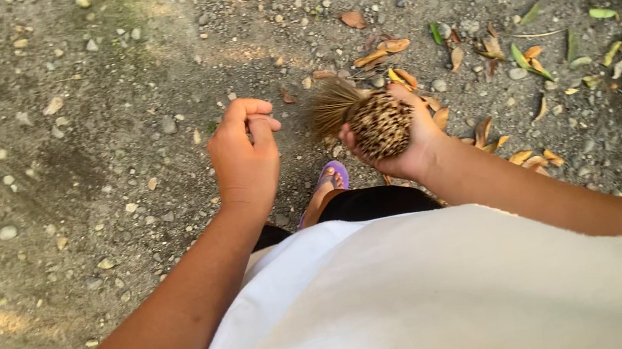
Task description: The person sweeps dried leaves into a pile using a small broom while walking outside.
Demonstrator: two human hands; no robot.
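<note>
- The stick broom (369, 117), a bundle of thin ribs, sits butt-end in the right hand (408, 144); its long axis runs away, down-left toward the gravel ground (74, 182).
- The left hand (244, 156), just left, is loosely curled, holding nothing visible.
- Fallen leaves (529, 59) scatter right and far; a purple sandal (331, 178) is near.

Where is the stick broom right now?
Head view, right of centre: the stick broom is gripped butt-up in the right hand, above the purple sandal.
</note>
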